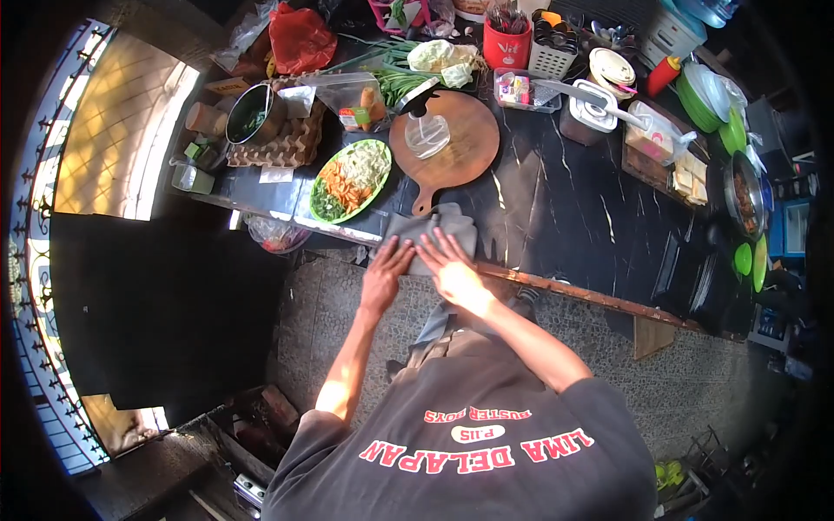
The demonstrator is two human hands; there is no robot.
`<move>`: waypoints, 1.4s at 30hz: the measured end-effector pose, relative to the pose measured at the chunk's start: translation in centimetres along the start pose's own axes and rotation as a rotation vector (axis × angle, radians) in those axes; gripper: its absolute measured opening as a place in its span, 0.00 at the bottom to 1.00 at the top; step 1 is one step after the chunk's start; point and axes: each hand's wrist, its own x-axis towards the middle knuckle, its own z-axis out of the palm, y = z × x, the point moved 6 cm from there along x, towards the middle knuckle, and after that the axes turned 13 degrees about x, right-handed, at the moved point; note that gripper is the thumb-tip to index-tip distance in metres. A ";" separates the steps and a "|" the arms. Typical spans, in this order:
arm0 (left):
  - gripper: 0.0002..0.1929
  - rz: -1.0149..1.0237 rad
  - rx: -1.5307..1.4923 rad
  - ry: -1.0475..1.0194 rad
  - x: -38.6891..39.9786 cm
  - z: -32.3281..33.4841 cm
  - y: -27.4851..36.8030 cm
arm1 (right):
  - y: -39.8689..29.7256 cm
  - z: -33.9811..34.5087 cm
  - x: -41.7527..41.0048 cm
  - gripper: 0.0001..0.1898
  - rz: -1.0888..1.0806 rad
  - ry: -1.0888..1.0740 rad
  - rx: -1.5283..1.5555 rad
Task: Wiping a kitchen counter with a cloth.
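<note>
My left hand [389, 270] and my right hand [453, 267] lie flat, side by side, on a folded grey cloth [462, 228] at the near edge of the black marble-patterned table [554, 215]. The fingers of both hands are extended and grip nothing. Just beyond the cloth, a round wooden board [472, 143] points its handle towards me. A clear spray bottle [428, 138] with a black top is on the board's left part. To the left of the board, a green-rimmed oval plate [318, 211] holds shredded pale, orange and green vegetables.
A pot [251, 120] and egg trays [280, 146] are at the left, near a clear plastic box [345, 94]. Cabbage [440, 57] and green onions [397, 84] lie behind the board. A knife [573, 93] rests across containers. Farther right are tofu-like blocks [690, 179] and a metal bowl [743, 195].
</note>
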 end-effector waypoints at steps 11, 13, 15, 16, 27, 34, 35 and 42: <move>0.42 -0.449 -0.130 0.055 -4.4 1.2 1.8 | 0.7 3.7 6.7 0.35 -0.296 -0.212 0.232; 0.44 -0.405 -0.223 0.069 -3.5 1.7 3.7 | 1.4 2.1 5.2 0.36 -0.333 -0.152 0.322; 0.44 -0.299 -0.194 0.015 -2.2 2.2 6.1 | 3.5 0.2 3.0 0.37 -0.284 -0.130 0.304; 0.43 -0.215 -0.220 -0.031 -1.4 2.6 7.3 | 5.0 -0.7 1.5 0.38 -0.275 -0.158 0.348; 0.37 0.381 -0.293 -0.009 14.3 4.1 23.2 | 13.2 -15.0 -17.0 0.39 0.475 0.463 0.159; 0.33 0.698 -0.152 -0.057 15.4 4.1 25.7 | 11.7 -11.4 -20.9 0.41 0.833 0.523 -0.053; 0.33 0.714 0.037 0.022 16.0 4.6 24.8 | 12.3 -11.5 -19.3 0.41 0.812 0.530 -0.040; 0.25 0.111 -0.093 0.063 17.9 4.3 16.2 | 16.7 -14.0 -6.2 0.33 0.405 0.326 -0.032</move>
